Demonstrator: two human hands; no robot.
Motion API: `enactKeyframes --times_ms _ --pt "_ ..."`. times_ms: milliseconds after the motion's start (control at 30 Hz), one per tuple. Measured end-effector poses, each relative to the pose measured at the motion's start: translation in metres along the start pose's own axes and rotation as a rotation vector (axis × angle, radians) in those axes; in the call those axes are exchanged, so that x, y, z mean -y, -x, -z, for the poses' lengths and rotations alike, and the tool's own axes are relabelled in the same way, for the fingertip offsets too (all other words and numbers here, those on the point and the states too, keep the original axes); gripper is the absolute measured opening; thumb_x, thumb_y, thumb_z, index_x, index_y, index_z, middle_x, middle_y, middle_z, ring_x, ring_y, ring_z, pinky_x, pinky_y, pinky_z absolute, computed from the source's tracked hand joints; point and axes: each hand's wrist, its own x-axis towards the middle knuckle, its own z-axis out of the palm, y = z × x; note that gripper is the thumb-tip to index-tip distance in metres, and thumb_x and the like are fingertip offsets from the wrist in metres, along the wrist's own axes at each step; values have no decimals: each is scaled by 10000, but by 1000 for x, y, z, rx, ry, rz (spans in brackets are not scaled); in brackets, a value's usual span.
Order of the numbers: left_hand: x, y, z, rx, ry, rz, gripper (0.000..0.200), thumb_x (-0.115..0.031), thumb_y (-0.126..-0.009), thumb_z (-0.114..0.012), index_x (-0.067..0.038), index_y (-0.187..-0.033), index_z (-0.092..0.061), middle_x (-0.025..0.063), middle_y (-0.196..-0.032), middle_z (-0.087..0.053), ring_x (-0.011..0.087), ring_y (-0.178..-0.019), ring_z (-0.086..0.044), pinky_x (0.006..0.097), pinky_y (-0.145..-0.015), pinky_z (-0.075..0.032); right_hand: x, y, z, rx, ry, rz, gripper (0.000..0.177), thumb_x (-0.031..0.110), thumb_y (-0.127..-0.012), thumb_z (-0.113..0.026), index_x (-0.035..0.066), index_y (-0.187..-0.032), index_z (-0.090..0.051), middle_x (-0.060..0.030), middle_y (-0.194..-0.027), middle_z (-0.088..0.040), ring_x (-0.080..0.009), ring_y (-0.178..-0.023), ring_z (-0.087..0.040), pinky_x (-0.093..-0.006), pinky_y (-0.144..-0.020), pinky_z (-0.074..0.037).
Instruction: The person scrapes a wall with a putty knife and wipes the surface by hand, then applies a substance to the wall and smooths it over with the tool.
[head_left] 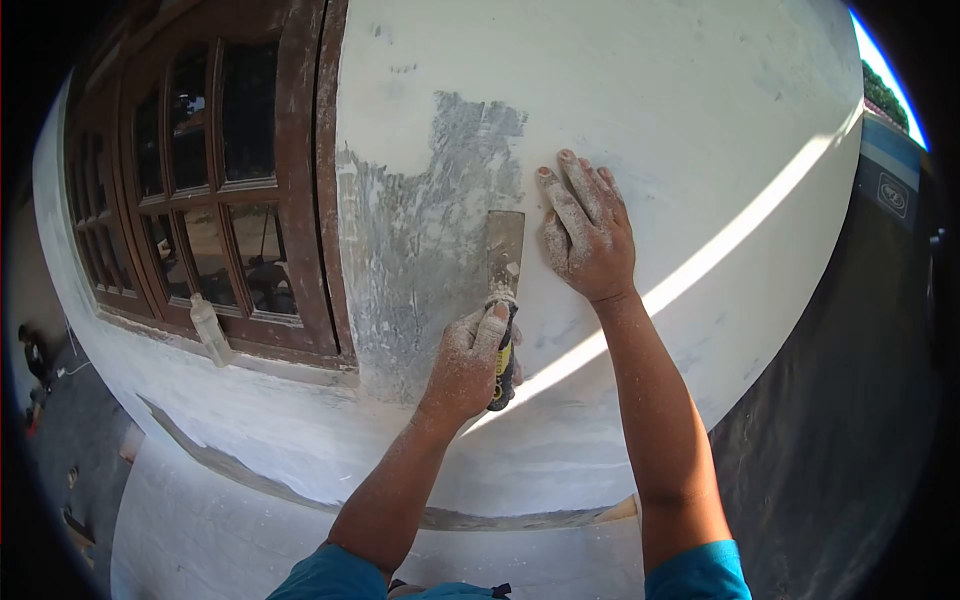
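Note:
My left hand [468, 365] is wrapped round the black and yellow handle of a putty knife [505, 245]. Its flat metal blade points up and lies against the wall, at the right edge of a bare grey patch [420, 230]. A whitish lump clings to the lower blade. My right hand [592, 235] rests on the white wall [680, 110] just right of the blade, palm towards it and fingers stretched out. White dust coats both hands.
Left of the grey patch is a brown wooden window [225, 190] with dark panes. A clear bottle [210, 328] leans on its sill. Pale sheeting [230, 530] covers the ground below. To the right hangs a dark sheet [830, 400]. A sunlight strip crosses the wall.

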Motion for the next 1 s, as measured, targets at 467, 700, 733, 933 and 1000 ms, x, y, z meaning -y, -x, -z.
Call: enactKeyframes --times_ms 467,700,733,933,1000 --pt "0 -8 7 -27 -64 -76 441 -425 -1033 -491 -29 -863 -585 83 -575 -567 152 -454 -573 297 -419 -463 -1 1 0 -14 3 2 471 121 -825 -631 154 -1294 -663 -100 -1400 -582 -286 -1283 -557 -467 -1129 -413" --pt "-8 -7 14 -5 -3 26 463 -397 -1050 -476 8 -854 -589 67 -631 -559 145 -484 -599 289 -457 -471 0 1 0 -11 -8 -2 468 112 -823 -626 150 -1287 -667 -101 -1395 -585 -287 -1285 -556 -471 -1126 -414" --pt "-14 -10 16 6 8 32 465 -403 -1050 -475 6 -859 -590 69 -630 -561 145 -484 -599 289 -458 -475 0 1 -1 -8 -13 -3 468 112 -823 -626 150 -1287 -667 -101 -1395 -585 -287 -1285 -556 -471 -1126 -414" --pt "3 4 15 -5 -25 24 457 -400 -1052 -470 6 -878 -589 70 -619 -561 148 -475 -592 297 -455 -468 -1 1 1 -4 -3 3 480 99 -816 -637 154 -1291 -664 -101 -1391 -587 -286 -1280 -558 -470 -1127 -414" --pt "-14 -5 14 -12 -31 16 448 -391 -1051 -475 7 -876 -587 68 -627 -561 150 -480 -594 300 -452 -465 0 1 -1 -25 -9 4 484 96 -813 -641 155 -1292 -665 -100 -1396 -585 -286 -1279 -559 -468 -1128 -413"
